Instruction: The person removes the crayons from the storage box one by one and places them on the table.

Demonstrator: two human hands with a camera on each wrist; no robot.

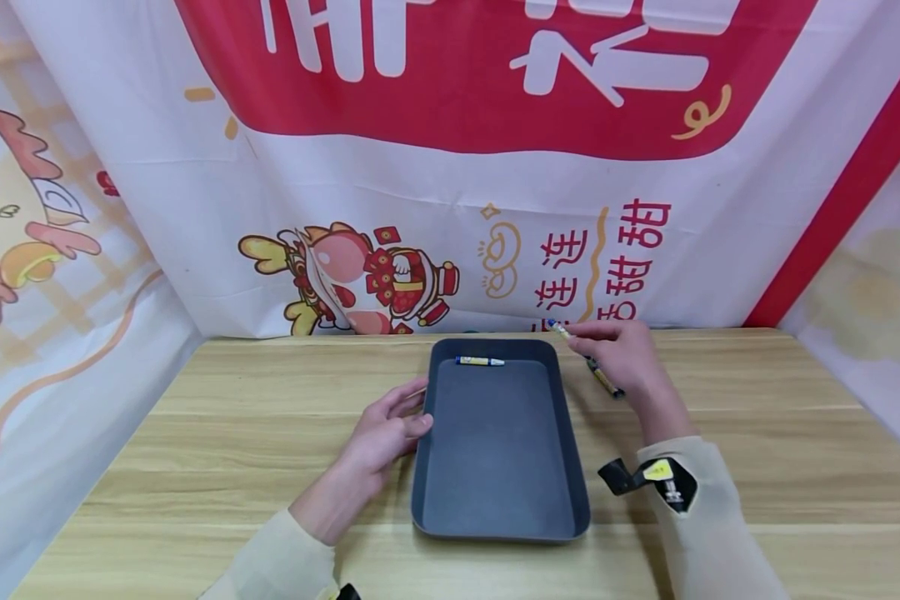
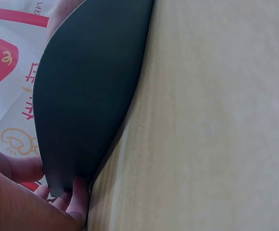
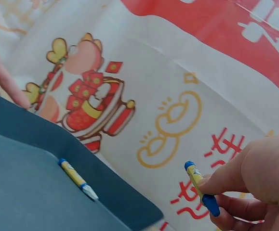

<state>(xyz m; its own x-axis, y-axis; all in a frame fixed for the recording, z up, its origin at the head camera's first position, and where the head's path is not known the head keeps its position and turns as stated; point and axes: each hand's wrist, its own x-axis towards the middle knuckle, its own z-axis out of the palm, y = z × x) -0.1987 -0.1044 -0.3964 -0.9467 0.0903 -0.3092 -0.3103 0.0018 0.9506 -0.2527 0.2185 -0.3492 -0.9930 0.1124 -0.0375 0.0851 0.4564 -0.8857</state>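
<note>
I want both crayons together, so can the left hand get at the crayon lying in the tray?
Probably yes: the left hand rests on the tray's left rim, the tray is open-topped, and nothing lies between it and the crayon.

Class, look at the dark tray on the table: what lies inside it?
Inside the dark tray lies one crayon near its far wall; the rest of its floor shows bare. What is beneath the tray is covered and cannot be seen.

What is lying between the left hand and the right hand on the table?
The dark tray, seen in the head view. The left hand touches its left rim; the right hand, holding a crayon, is beyond its far right corner.
</note>
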